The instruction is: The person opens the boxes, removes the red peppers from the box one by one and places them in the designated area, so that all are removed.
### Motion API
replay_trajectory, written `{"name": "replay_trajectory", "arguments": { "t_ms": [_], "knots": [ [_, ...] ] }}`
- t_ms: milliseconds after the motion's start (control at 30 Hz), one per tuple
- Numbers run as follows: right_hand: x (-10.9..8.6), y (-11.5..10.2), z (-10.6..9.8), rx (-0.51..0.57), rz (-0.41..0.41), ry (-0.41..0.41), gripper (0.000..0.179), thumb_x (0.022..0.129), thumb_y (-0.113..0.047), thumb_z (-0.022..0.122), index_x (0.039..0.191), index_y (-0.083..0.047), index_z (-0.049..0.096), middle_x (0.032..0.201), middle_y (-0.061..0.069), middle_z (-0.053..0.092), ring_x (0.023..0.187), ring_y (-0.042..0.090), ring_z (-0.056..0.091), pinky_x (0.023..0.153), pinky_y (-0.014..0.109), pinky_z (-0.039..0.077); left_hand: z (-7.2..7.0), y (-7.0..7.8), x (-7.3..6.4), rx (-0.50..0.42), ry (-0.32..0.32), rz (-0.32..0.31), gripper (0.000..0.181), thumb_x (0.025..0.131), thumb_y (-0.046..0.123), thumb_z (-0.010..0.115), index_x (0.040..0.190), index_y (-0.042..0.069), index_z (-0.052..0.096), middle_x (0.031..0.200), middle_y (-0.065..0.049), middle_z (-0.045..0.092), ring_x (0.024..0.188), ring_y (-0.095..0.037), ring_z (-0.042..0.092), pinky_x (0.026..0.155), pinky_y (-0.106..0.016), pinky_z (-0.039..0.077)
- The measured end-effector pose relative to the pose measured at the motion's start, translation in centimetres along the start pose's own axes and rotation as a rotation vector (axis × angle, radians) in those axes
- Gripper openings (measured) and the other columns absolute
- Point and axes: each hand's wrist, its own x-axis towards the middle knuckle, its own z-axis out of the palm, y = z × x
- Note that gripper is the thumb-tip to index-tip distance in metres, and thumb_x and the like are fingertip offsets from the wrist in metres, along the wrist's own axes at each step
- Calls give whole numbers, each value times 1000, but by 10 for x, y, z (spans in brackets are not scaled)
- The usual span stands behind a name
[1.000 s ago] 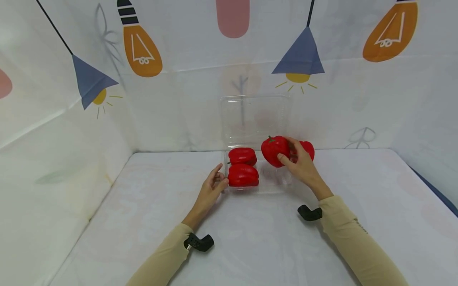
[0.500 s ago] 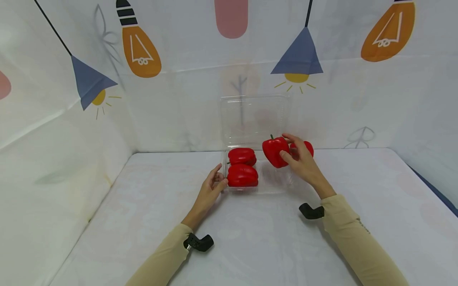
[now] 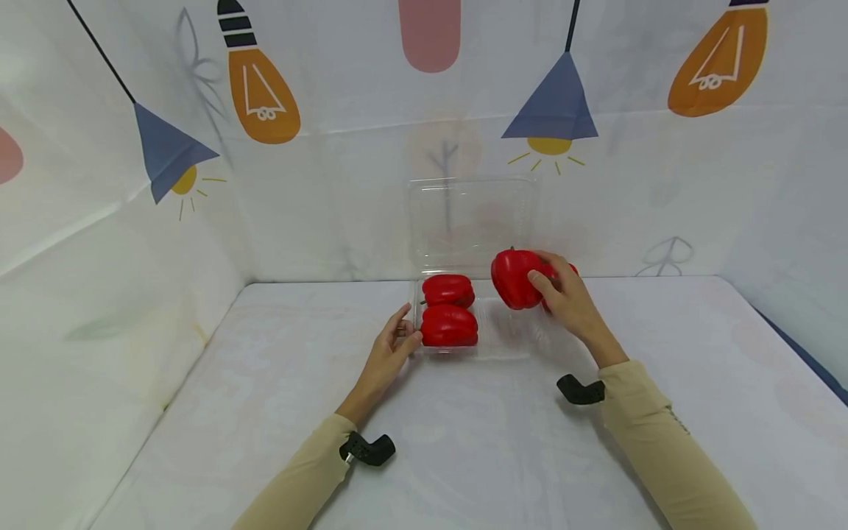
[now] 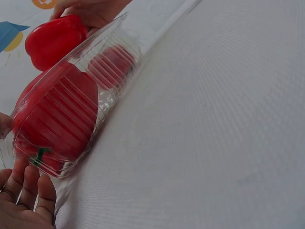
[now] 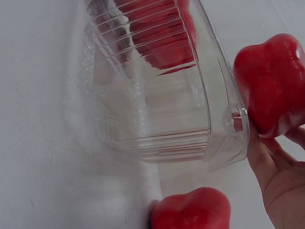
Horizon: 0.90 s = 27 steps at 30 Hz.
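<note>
My right hand [image 3: 566, 298] grips a red bell pepper [image 3: 515, 280] with its green stem up, held above the right part of a clear plastic clamshell box [image 3: 503, 331]. Two more red bell peppers lie on their sides in the box's left half, a rear one [image 3: 448, 291] and a front one [image 3: 450, 326]. Relaxed fingers of my left hand [image 3: 391, 347] touch the box's left end and front corner; in the left wrist view the fingertips [image 4: 46, 186] meet its ribbed wall. In the right wrist view, another red pepper [image 5: 193, 210] sits on the table beyond the box's right end.
The box's transparent lid [image 3: 473, 224] stands raised against the white printed cloth [image 3: 331, 206] behind. A white cloth covers the table [image 3: 477, 442]. Black wrist cameras sit on both beige sleeves [image 3: 652, 427].
My right hand has shifted slightly right with its pepper, turning it a little, and now hides most of the pepper on the table behind. The left hand stays put.
</note>
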Motion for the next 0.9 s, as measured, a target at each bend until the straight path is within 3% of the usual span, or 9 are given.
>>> {"name": "replay_trajectory", "arguments": {
  "t_ms": [133,300,633,900],
  "knots": [
    [4,14,0,6,-9,5,48,98,-25,46,142,-11,36,136,16,46,116,36,50,87,45,52,0,0,0,6,0,-5,61,94,10,57,147,3,28,105,-5,46,99,-15,44,70,-17,43],
    [3,14,-2,6,-1,11,50,96,-27,51,142,-15,36,135,15,46,115,39,52,87,52,51,0,0,1,4,1,-2,61,94,10,57,147,3,28,104,-4,46,98,-15,44,69,-17,43],
    [-5,-22,-8,-41,57,-27,57,91,-22,61,142,-11,36,134,16,42,116,40,50,88,55,49,1,0,1,3,5,-3,61,93,10,57,147,3,29,103,-2,46,99,-14,44,72,-17,43],
    [0,4,-15,-70,50,-5,60,90,-27,62,143,-21,34,140,11,38,119,37,48,89,55,49,1,1,-1,-9,9,6,60,93,7,56,146,1,29,103,-4,46,99,-14,44,70,-15,43]
  ]
}}
